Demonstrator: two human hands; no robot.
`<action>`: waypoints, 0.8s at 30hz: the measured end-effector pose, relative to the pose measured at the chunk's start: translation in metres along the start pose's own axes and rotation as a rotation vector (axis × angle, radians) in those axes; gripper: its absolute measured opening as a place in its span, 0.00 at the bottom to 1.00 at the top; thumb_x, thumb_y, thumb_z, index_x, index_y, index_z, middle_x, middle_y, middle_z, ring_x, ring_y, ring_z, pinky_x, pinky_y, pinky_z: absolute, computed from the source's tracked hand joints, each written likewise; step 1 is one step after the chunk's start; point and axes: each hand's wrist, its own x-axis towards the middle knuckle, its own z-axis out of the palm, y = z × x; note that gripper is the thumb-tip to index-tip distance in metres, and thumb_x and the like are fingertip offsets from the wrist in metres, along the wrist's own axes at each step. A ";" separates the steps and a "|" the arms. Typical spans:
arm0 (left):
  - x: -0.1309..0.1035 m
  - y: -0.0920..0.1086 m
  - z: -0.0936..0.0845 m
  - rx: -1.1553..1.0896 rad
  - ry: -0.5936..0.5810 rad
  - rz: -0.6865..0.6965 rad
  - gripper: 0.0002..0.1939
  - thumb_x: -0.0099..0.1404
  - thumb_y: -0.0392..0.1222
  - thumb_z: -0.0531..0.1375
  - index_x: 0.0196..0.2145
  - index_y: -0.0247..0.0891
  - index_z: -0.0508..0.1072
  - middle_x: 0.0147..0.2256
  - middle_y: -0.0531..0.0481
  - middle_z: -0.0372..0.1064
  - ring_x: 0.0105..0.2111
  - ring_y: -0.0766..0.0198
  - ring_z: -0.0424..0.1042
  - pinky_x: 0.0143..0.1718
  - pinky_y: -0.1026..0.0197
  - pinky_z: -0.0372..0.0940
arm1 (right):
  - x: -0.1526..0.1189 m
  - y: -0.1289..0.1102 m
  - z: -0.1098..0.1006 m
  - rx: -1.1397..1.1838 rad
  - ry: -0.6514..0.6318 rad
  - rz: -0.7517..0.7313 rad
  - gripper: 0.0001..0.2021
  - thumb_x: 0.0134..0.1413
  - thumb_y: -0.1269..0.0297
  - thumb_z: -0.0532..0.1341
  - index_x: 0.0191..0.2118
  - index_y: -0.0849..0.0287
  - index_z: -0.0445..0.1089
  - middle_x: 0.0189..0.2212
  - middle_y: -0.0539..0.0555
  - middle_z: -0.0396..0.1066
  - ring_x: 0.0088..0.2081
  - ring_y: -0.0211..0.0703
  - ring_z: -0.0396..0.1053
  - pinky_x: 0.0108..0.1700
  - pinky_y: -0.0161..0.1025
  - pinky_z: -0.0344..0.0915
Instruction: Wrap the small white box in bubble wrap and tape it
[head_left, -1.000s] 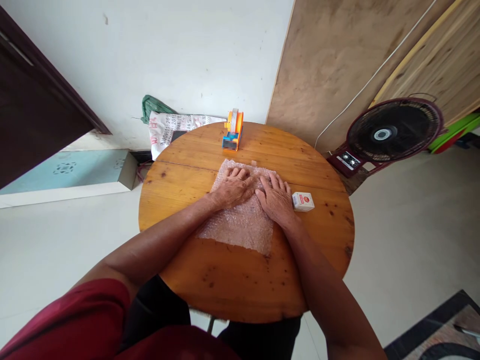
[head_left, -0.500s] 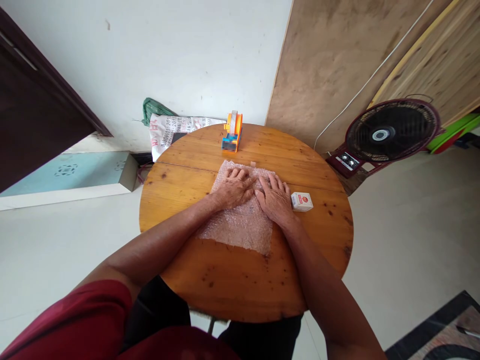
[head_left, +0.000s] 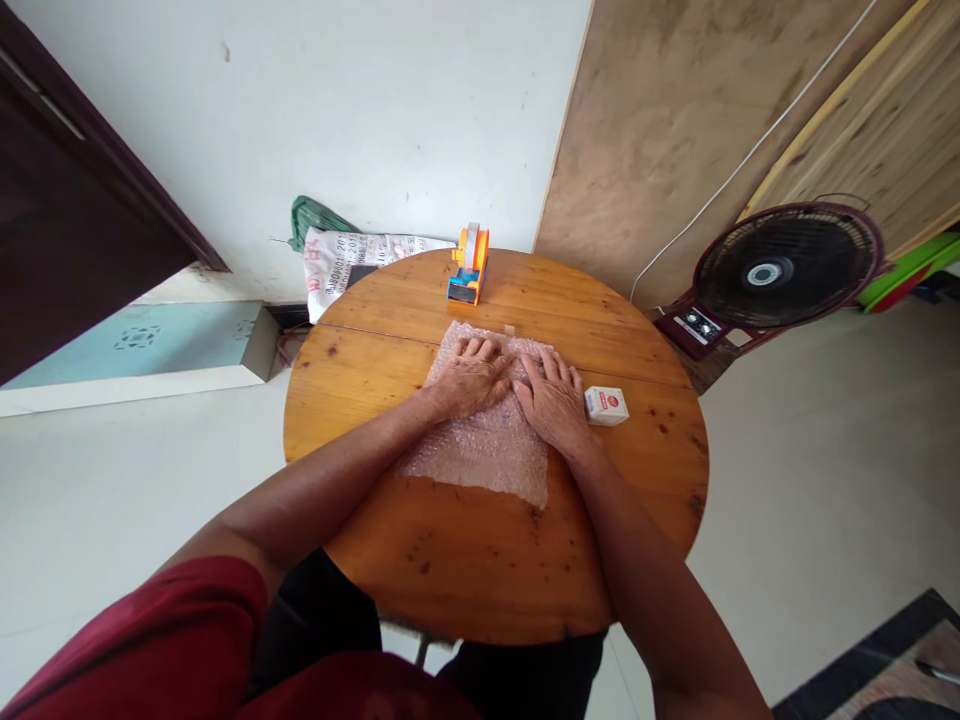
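Observation:
A sheet of clear bubble wrap (head_left: 480, 450) lies spread on the round wooden table (head_left: 360, 400). My left hand (head_left: 471, 380) rests palm down on its upper left part, fingers stretched out. On the upper right part of the sheet, my right hand (head_left: 551, 398) lies flat with fingers spread. The two thumbs point toward each other over the wrap. Just right of my right hand sits a small white box (head_left: 607, 405) with a red mark. Both palms hide part of the sheet.
An orange and blue tape dispenser (head_left: 469, 265) stands near the table's far edge. Behind the table, a printed white sack (head_left: 330, 270) leans by the wall. A dark red fan (head_left: 780, 265) is at the right, and a pale blue-topped box (head_left: 172, 340) lies on the floor at left.
Both hands stay flat on the bubble wrap in the same places. The whole view has shifted slightly, with everything a few pixels further right.

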 end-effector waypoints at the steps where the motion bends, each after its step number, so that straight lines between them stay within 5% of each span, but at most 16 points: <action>1: 0.000 0.000 0.000 -0.003 -0.002 -0.002 0.28 0.72 0.54 0.48 0.63 0.38 0.65 0.58 0.37 0.61 0.58 0.43 0.58 0.62 0.39 0.50 | 0.000 0.000 0.000 -0.001 -0.002 0.001 0.27 0.68 0.55 0.48 0.68 0.57 0.57 0.70 0.63 0.51 0.69 0.59 0.48 0.66 0.59 0.47; 17: 0.000 0.000 -0.002 -0.018 -0.004 -0.004 0.28 0.71 0.54 0.49 0.61 0.36 0.66 0.58 0.37 0.62 0.57 0.44 0.59 0.61 0.40 0.51 | -0.001 0.000 0.001 -0.012 0.003 -0.001 0.27 0.69 0.55 0.48 0.68 0.57 0.57 0.70 0.63 0.51 0.69 0.59 0.49 0.67 0.59 0.47; 24: 0.000 0.000 -0.003 -0.003 -0.003 -0.008 0.32 0.71 0.54 0.50 0.68 0.37 0.57 0.59 0.37 0.60 0.58 0.42 0.59 0.61 0.39 0.52 | -0.001 0.000 0.001 -0.014 0.003 0.000 0.26 0.69 0.55 0.48 0.68 0.57 0.58 0.69 0.62 0.51 0.69 0.58 0.48 0.66 0.58 0.47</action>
